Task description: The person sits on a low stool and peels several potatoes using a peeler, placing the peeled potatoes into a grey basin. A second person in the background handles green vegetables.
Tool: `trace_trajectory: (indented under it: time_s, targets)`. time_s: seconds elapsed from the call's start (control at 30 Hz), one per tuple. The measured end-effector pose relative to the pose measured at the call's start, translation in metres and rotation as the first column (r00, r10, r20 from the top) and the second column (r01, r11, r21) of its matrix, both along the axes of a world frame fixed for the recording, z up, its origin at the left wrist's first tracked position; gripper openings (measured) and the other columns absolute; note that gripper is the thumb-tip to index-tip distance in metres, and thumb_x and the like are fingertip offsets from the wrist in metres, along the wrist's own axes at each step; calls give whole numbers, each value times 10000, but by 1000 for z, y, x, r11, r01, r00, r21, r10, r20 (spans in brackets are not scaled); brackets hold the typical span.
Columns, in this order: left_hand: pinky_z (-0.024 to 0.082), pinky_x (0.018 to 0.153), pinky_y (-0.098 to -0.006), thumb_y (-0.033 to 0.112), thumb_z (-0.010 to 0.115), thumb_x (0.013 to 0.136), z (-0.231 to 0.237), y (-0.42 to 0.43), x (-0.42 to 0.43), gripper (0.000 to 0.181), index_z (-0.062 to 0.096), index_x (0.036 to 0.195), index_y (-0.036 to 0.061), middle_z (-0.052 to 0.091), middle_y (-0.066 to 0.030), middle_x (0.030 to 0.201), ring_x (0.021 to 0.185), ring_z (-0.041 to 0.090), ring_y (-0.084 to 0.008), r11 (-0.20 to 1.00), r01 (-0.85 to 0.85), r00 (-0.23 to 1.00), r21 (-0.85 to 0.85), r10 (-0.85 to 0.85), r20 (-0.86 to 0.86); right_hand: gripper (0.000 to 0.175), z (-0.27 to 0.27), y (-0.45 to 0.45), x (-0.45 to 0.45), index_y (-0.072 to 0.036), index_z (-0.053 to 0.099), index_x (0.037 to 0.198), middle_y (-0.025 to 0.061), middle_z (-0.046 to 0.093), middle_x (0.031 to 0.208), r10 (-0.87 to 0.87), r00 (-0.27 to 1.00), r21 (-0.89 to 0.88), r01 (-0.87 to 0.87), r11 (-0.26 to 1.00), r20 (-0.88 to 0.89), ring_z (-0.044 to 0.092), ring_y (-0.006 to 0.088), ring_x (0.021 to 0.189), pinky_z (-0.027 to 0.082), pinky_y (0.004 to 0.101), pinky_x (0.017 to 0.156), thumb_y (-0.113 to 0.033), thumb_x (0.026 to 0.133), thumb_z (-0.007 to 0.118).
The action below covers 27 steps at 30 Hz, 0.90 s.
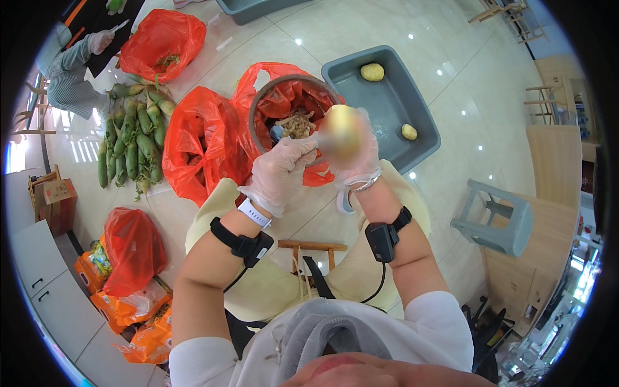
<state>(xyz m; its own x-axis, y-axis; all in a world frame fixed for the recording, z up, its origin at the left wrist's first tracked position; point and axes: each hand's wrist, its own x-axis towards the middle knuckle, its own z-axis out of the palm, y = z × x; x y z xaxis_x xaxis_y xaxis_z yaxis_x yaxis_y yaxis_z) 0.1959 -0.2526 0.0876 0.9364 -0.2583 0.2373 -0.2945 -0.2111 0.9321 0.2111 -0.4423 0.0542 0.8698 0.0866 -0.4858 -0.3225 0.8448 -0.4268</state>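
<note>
Both of my hands wear clear plastic gloves. My right hand (360,155) holds a peeled yellow potato (341,126), partly blurred in the picture. Close to its left side is my left hand (283,167), its fingers closed around a small tool, mostly hidden, whose kind I cannot tell. Under and beyond the hands stands a round bin (257,104) lined with a red plastic bag, with peelings (296,125) inside. To the right, a grey plastic tub (387,109) contains a peeled potato (372,72) near its far end and a smaller one (409,132) near its right wall.
Left of the bin lies a filled red bag (205,145), then a pile of green radishes (138,135) on the tiled floor. Another person's gloved hand (100,42) holds a tool at upper left. A grey stool (498,217) stands at right; orange bags (121,309) lie at lower left.
</note>
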Motion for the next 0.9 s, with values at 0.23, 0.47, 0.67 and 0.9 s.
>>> trace_trajectory:
  time_s: [0.23,0.47,0.67,0.9]
  targets:
    - [542,685,-274,32,676,981,0,8,39,259,768,1223,34,760,-51,993,745,640,-101,955,-136,713,263,279,-644,426,29,11,-19,-139,594,1264,113,681,1150,173,983,64,-177,982,64,690,320,1015,612,393,787,-506,1049,564]
    - [570,730,-273,-33,685,972,13,-1,8,289,741,1252,14,757,-42,1018,799,668,-116,978,-205,892,-50,165,-422,678,28,1,-6,-92,645,1282,102,702,1211,49,997,220,-35,975,-59,696,284,1075,603,377,849,-697,989,557]
    - [598,844,-300,-68,711,945,1,-9,-8,310,750,1234,39,772,-119,1028,915,739,-187,998,-63,998,19,63,1,532,16,5,-6,-133,654,1241,48,718,1134,-48,980,69,62,996,-193,713,254,1017,603,301,701,-592,974,658]
    - [518,633,-272,-10,661,956,6,8,42,285,735,1230,9,734,-56,863,711,623,-99,949,-2,632,316,246,-735,513,25,8,-16,-95,632,1280,104,706,1147,118,993,69,-116,991,-21,704,280,1020,603,327,736,-523,997,629]
